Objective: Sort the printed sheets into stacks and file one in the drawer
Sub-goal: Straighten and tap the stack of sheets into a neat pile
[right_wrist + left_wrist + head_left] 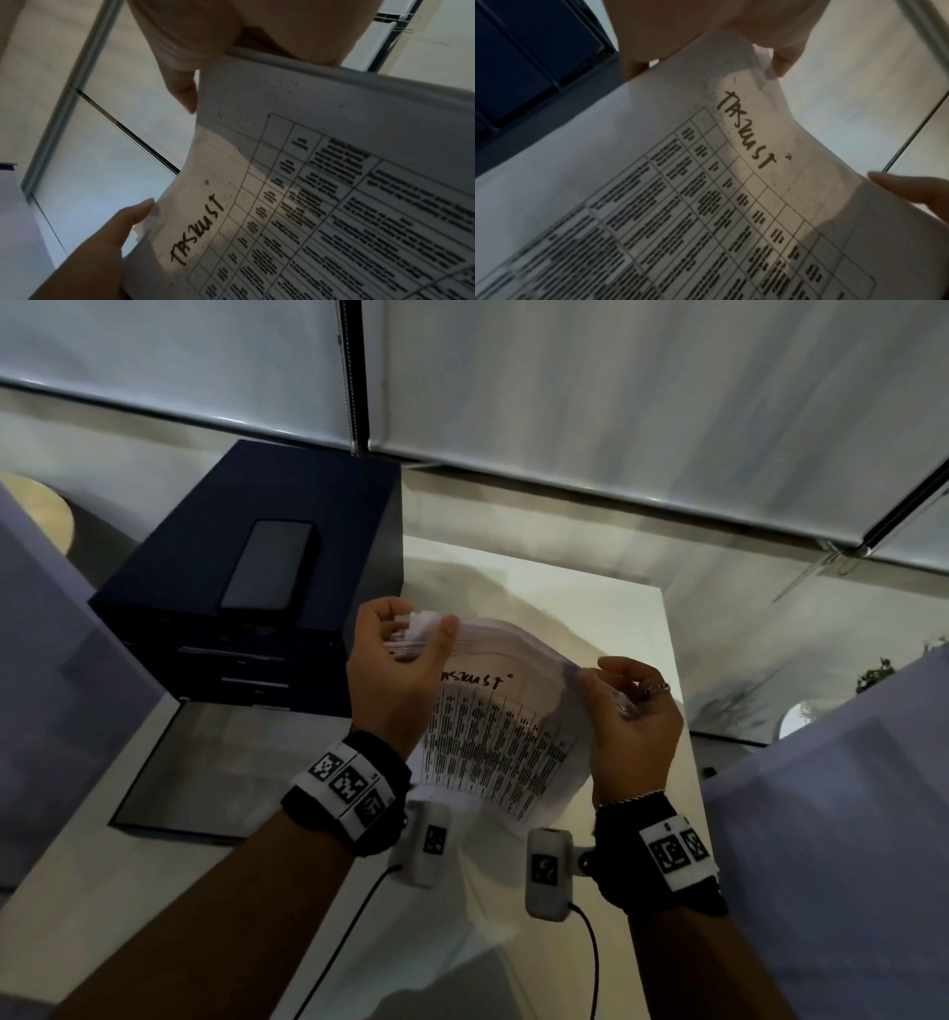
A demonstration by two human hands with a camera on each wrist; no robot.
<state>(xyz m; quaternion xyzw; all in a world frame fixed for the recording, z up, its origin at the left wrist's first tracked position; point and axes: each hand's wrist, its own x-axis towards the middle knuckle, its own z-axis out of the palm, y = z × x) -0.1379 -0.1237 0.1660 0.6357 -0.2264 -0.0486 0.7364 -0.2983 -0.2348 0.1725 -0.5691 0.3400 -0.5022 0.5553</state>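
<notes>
A thick bundle of printed sheets [500, 742] is held upright above the white table [606, 588], its facing page a ruled table with a handwritten heading [746, 134]. My left hand [411, 639] pinches the bundle's top left corner, thumb in front, and the sheet edges fan out there. My right hand [624, 690] grips the top right corner, fingers curled behind the stack [334, 142]. The dark blue drawer unit [246, 588] stands to the left of the hands, and its front drawers [236, 670] look closed.
A dark phone [269, 564] lies on top of the drawer unit. A flat grey pad or panel [215, 767] sits on the table in front of the unit. Closed blinds [616, 392] run behind the table. Pale partitions [847, 814] stand at both sides.
</notes>
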